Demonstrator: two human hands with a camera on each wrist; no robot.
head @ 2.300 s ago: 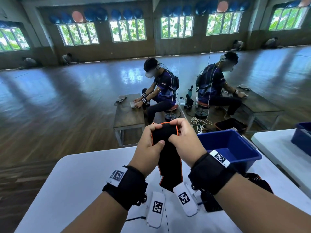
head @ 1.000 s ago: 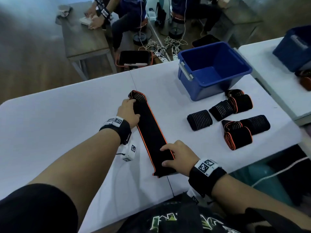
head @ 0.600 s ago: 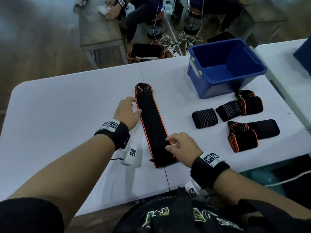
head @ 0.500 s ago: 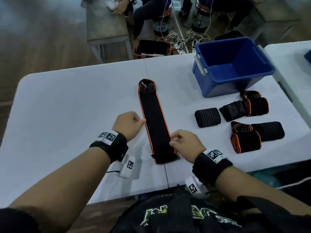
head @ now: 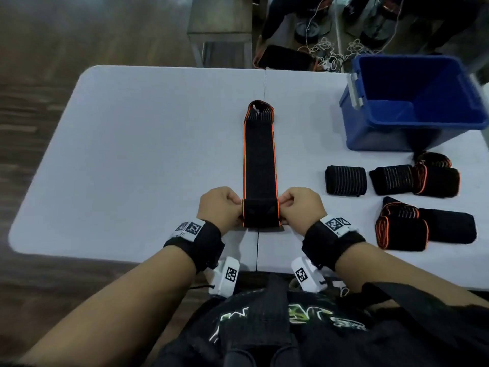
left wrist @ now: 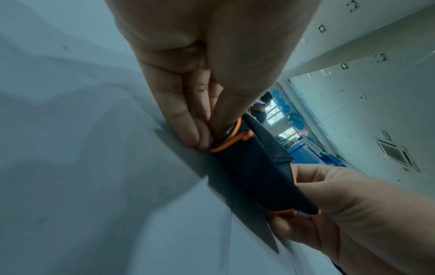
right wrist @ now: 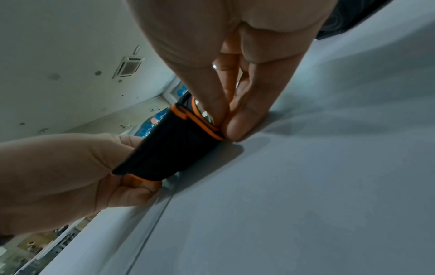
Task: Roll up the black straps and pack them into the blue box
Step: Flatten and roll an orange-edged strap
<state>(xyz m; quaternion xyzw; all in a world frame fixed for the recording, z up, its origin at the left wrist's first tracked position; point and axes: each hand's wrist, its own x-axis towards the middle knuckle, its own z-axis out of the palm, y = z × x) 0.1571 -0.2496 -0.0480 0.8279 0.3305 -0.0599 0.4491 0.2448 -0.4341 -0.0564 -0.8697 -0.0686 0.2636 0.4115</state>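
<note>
A white folding table (head: 132, 154) fills the middle of the frame, while along the top edge a grey bench (head: 219, 22), a dark tray (head: 287, 58) and tangled white cables (head: 333, 53) sit on the wooden floor (head: 79, 35).

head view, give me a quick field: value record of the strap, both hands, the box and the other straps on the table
strap: black strap with orange edging lies flat on the white table, near end folded over once
left hand: left hand pinches the fold's left edge
right hand: right hand pinches the fold's right edge
box: blue box at the table's far right, no strap visible inside
other straps: rolled straps lie on the table near the box, not yet packed
stage: first turn of the roll begun
</note>
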